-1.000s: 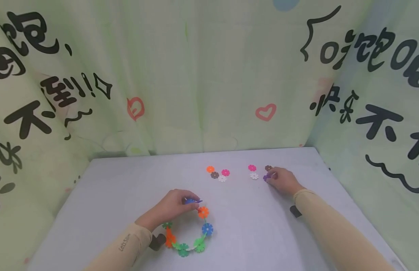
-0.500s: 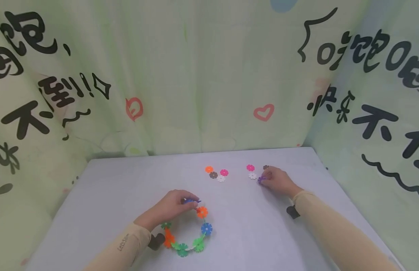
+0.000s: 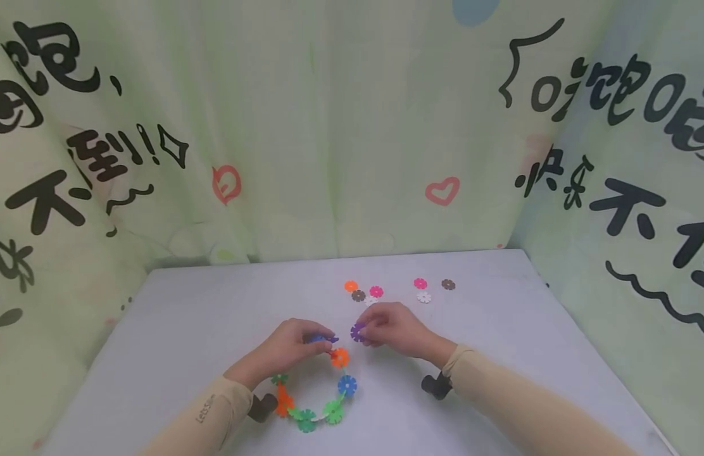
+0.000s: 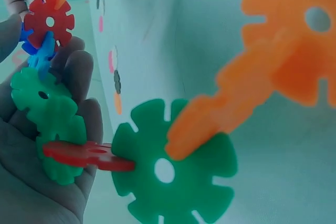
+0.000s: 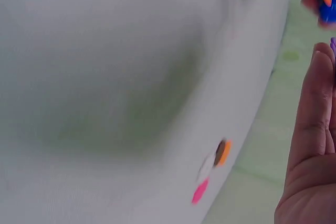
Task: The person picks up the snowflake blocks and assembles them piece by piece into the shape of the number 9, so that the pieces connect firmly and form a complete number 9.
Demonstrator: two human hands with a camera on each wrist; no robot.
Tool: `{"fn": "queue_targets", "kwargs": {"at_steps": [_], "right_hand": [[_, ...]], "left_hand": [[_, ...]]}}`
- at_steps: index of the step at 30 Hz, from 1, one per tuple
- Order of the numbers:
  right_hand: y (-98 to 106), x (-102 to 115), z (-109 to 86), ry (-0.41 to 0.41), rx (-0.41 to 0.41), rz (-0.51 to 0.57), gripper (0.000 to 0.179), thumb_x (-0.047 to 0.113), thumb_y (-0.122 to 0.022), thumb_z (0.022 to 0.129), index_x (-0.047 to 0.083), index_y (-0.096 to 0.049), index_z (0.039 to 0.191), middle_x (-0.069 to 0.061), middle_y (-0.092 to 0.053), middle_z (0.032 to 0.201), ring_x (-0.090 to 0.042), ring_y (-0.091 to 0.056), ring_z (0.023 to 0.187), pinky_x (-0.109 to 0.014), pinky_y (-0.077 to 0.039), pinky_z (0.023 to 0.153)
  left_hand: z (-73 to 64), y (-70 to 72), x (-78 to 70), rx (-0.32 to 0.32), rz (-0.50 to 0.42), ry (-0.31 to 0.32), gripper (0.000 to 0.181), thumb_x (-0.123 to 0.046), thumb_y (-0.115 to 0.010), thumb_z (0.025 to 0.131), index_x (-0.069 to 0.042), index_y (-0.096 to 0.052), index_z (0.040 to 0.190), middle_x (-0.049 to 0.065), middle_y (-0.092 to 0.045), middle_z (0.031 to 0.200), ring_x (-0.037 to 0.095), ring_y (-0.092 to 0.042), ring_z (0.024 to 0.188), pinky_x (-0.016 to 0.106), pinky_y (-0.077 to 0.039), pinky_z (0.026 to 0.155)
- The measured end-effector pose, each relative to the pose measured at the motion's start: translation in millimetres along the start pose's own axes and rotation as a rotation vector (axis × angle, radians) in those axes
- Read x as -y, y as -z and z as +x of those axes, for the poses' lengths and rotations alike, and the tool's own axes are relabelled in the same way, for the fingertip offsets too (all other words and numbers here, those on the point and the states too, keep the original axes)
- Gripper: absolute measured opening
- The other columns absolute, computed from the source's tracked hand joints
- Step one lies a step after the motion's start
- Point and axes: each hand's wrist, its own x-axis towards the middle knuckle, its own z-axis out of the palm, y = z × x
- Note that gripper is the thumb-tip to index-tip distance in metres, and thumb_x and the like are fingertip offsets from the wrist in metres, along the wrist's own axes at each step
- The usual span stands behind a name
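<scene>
In the head view my left hand [image 3: 292, 345] grips the far end of a chain of interlocking snowflake discs [image 3: 333, 411]. The chain curves in a ring of green, orange, blue and red pieces. A bit of purple shows at the left fingertips beside a blue disc. The left wrist view has several linked discs lying along the palm, with a green disc [image 4: 142, 171] close to the camera. My right hand [image 3: 397, 328] pinches a single purple snowflake disc [image 3: 356, 333] by its edge, a short gap right of the left fingertips.
Loose discs lie toward the back of the white table [image 3: 215, 297]: an orange one [image 3: 351, 286], a pink one [image 3: 420, 283], a white one [image 3: 423, 297] and a brown one [image 3: 448, 285], among several. A printed curtain [image 3: 295, 139] surrounds the table behind and at the sides.
My right hand has picked the purple disc from the right-hand group and carried it left, close to the left hand. The left hand and chain have stayed nearly still.
</scene>
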Motion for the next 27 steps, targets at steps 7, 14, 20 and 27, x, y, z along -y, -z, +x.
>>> {"fn": "queue_targets", "kwargs": {"at_steps": [7,14,20,27], "right_hand": [[-21.9,16.8,-2.0,0.032,-0.035,-0.006,0.012,0.008,-0.068,0.094,0.015,-0.072,0.103,0.001,-0.07,0.094,-0.015,-0.07,0.083,-0.03,-0.058,0.074],[-23.9,23.7,-5.8,0.014,-0.099,-0.045,0.01,0.009,-0.07,0.093,0.016,-0.074,0.1,0.004,-0.07,0.09,-0.014,-0.071,0.079,-0.029,-0.058,0.072],[-26.5,23.9,-7.8,0.015,-0.09,-0.016,0.01,0.007,-0.069,0.094,0.014,-0.073,0.1,0.003,-0.071,0.088,-0.017,-0.072,0.08,-0.029,-0.058,0.072],[-29.5,22.3,-6.1,0.007,-0.096,0.06,0.01,0.006,-0.07,0.093,0.01,-0.074,0.101,0.0,-0.073,0.088,-0.017,-0.072,0.08,-0.031,-0.058,0.072]], "left_hand": [[1.2,-0.4,1.1,-0.013,-0.009,-0.023,0.025,-0.025,-0.074,0.092,-0.018,-0.075,0.116,-0.006,-0.071,0.112,0.022,-0.062,0.111,0.049,-0.05,0.093],[0.3,-0.7,1.5,-0.026,-0.026,-0.029,0.023,-0.024,-0.076,0.09,-0.019,-0.076,0.113,-0.008,-0.072,0.107,0.019,-0.063,0.106,0.047,-0.051,0.091],[-1.5,-0.7,0.5,-0.019,-0.059,-0.02,0.024,-0.022,-0.077,0.089,-0.018,-0.076,0.113,-0.008,-0.072,0.104,0.018,-0.064,0.102,0.045,-0.053,0.088],[-1.8,-1.4,2.6,-0.014,-0.091,-0.042,0.023,-0.023,-0.077,0.089,-0.021,-0.077,0.111,-0.009,-0.073,0.104,0.019,-0.065,0.106,0.047,-0.052,0.09]]}}
